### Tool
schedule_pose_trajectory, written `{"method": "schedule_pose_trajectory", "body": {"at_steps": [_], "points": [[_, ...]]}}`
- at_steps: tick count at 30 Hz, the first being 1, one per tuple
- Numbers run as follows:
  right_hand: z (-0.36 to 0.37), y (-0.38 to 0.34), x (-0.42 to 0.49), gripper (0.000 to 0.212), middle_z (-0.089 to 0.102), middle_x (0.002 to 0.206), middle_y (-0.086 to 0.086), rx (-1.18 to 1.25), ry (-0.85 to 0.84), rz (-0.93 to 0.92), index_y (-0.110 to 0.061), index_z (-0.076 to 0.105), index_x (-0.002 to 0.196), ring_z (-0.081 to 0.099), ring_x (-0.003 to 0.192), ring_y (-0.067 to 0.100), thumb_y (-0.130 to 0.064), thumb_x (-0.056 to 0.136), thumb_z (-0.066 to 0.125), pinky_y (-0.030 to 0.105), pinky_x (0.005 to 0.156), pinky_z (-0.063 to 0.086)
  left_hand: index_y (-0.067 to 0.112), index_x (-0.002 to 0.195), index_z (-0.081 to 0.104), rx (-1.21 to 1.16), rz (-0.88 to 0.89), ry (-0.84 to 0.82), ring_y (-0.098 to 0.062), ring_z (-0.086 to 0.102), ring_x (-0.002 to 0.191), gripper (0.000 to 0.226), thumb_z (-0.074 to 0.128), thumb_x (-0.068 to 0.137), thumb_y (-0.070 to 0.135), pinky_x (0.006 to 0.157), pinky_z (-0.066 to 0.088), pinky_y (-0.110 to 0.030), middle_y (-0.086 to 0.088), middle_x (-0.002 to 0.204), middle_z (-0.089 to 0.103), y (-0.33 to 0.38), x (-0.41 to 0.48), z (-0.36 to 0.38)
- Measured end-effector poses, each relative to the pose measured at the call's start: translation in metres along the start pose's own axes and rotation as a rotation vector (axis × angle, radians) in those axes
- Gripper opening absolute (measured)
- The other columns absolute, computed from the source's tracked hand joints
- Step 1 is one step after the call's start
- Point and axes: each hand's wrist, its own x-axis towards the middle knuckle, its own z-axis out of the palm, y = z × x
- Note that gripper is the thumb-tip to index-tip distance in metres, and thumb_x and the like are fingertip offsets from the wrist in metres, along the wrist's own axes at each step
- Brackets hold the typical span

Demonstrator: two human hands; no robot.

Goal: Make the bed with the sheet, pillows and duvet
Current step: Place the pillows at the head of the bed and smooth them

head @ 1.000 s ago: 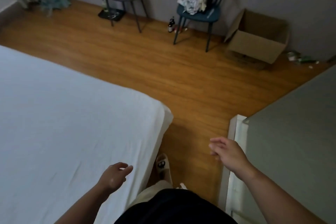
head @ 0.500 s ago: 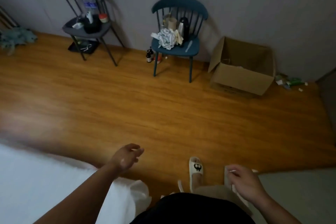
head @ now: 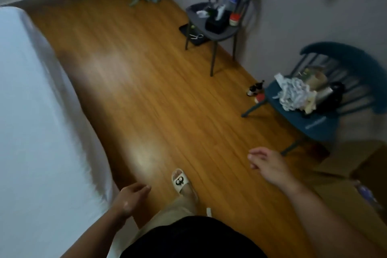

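The bed with a white sheet stretched over it fills the left side of the head view, its long edge running toward the far wall. My left hand hangs beside the bed's near corner, fingers loosely curled, holding nothing. My right hand is out over the wooden floor, fingers apart and empty. No pillows or duvet are in view.
A grey chair with bottles and a tissue box stands by the wall. A teal chair holding crumpled cloth and a flask is at right, small bottles beside it. A cardboard box sits at the right edge. My slippered foot steps forward.
The view has swung left along the bed's side. The bed now fills the left, the chairs have shifted right, and both empty hands swing as I walk.
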Motion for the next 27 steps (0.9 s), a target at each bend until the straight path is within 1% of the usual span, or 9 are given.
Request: {"method": "schedule_pose_trajectory", "body": {"at_steps": [3,6,7,10,13,17,21,24,27], "points": [[0.000,-0.043,0.061,0.011,0.075,0.092,0.002,0.010,-0.056,0.125,-0.020,0.069,0.103,0.072,0.077,0.015,-0.024,0.093,0.068,0.037,0.077,0.058,0.011,0.124,0.063,-0.045,-0.044,-0.016,-0.023,0.067,0.092,0.038,0.058,0.098,0.038,0.077,0.054,-0.033,-0.007,0.106,0.069,0.053,0.046,-0.031],[0.001,-0.089,0.113,0.016,0.072,0.094,0.011,0.054,-0.041,0.190,-0.003,0.067,0.108,0.068,0.072,0.019,-0.012,0.095,0.065,0.025,0.059,0.053,0.007,0.122,0.062,-0.072,0.007,0.047,-0.028,0.068,0.096,0.036,0.061,0.097,0.034,0.088,0.057,-0.044,-0.011,0.110,0.068,0.128,0.094,-0.081],[0.000,-0.108,0.131,0.016,0.071,0.094,0.013,0.055,-0.038,0.199,-0.001,0.066,0.109,0.066,0.071,0.020,-0.010,0.095,0.063,0.024,0.056,0.051,0.010,0.123,0.061,-0.057,0.033,0.070,-0.027,0.068,0.097,0.036,0.060,0.097,0.036,0.091,0.056,-0.045,-0.010,0.112,0.067,0.156,0.109,-0.102],[0.002,-0.170,0.190,0.015,0.070,0.099,0.016,0.063,-0.073,0.235,-0.002,0.065,0.109,0.064,0.075,0.023,-0.009,0.096,0.062,0.029,0.060,0.047,0.015,0.128,0.060,0.025,0.105,0.135,-0.018,0.069,0.095,0.042,0.057,0.097,0.045,0.090,0.056,-0.041,-0.006,0.114,0.067,0.233,0.146,-0.166],[0.009,-0.243,0.269,0.015,0.070,0.103,0.018,0.031,-0.140,0.221,-0.003,0.065,0.110,0.064,0.080,0.025,-0.010,0.096,0.062,0.030,0.062,0.045,0.013,0.129,0.060,-0.015,0.125,0.199,-0.019,0.069,0.096,0.043,0.057,0.098,0.043,0.094,0.055,-0.046,-0.007,0.118,0.066,0.289,0.185,-0.218],[0.042,-0.345,0.396,0.015,0.071,0.095,0.018,-0.093,-0.242,0.064,-0.002,0.066,0.107,0.064,0.074,0.024,-0.010,0.096,0.063,0.030,0.059,0.045,0.012,0.128,0.059,-0.149,0.025,0.261,-0.021,0.069,0.095,0.040,0.058,0.098,0.039,0.094,0.055,-0.047,-0.007,0.115,0.066,0.328,0.237,-0.265],[0.083,-0.478,0.504,0.014,0.073,0.086,0.020,-0.278,-0.427,-0.134,-0.004,0.068,0.104,0.067,0.075,0.030,-0.014,0.094,0.067,0.037,0.071,0.050,0.015,0.124,0.062,-0.271,-0.125,0.300,-0.016,0.069,0.092,0.038,0.059,0.097,0.041,0.089,0.058,-0.041,0.000,0.107,0.069,0.363,0.266,-0.305],[0.117,-0.598,0.567,0.010,0.075,0.086,0.008,-0.398,-0.561,-0.285,-0.017,0.069,0.102,0.072,0.082,0.024,-0.023,0.094,0.067,0.041,0.082,0.056,0.022,0.128,0.059,-0.208,-0.147,0.332,-0.011,0.066,0.097,0.044,0.056,0.096,0.051,0.093,0.054,-0.035,0.005,0.112,0.067,0.395,0.287,-0.347],[0.158,-0.703,0.620,0.009,0.076,0.081,0.001,-0.437,-0.605,-0.421,-0.024,0.069,0.101,0.071,0.082,0.018,-0.029,0.094,0.066,0.040,0.082,0.055,0.021,0.128,0.060,-0.271,-0.161,0.397,-0.009,0.067,0.093,0.045,0.055,0.096,0.051,0.094,0.054,-0.037,0.005,0.111,0.068,0.421,0.320,-0.391]]}}
